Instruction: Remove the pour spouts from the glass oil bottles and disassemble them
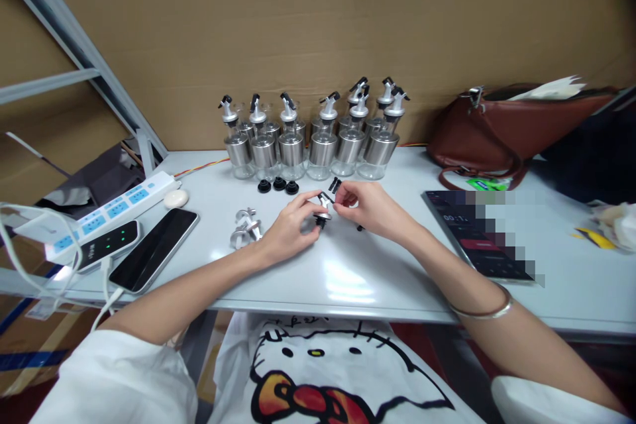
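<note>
My left hand (293, 228) pinches a silver-and-black bottle pour spout (324, 212) between thumb and fingers, its black stopper end pointing down. From the other side, my right hand (365, 209) has thumb and forefinger closed on the small black flap (326, 197) at the top of that spout. Loose silver spout bodies (246, 228) lie left of my left hand. Black rubber stoppers (278, 184) sit behind it. Small black parts (335, 183) lie just beyond my right fingers, and another dark piece shows partly under that hand.
Along the cardboard back wall stand several glass-and-steel bottles (322, 152), many topped with spouts. At left are a power strip (116, 209), a phone (155, 248), a small device (110, 246) and cables. A tablet-like screen (464, 232) and a brown bag (497, 129) occupy the right.
</note>
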A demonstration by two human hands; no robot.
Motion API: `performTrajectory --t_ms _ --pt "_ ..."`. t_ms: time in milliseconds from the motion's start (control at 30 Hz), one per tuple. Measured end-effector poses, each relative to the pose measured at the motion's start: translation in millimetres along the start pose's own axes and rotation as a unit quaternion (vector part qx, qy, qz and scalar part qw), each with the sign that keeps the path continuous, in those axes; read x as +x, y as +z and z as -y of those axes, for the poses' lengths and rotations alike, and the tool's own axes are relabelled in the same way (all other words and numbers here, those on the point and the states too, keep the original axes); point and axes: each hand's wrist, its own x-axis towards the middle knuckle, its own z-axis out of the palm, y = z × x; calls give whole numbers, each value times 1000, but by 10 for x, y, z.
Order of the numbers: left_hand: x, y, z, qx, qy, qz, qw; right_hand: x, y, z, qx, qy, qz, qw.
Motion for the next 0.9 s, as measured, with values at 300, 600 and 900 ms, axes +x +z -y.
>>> performTrajectory --t_ms 300,600,900 --pt "-27 1 -9 39 8 9 999 45 -70 -77 127 45 109 985" --pt "-13 7 -33 43 4 33 999 43 -124 -73 164 56 119 978" --pt "-23 -2 -57 40 12 27 999 62 -181 -50 225 110 136 958"
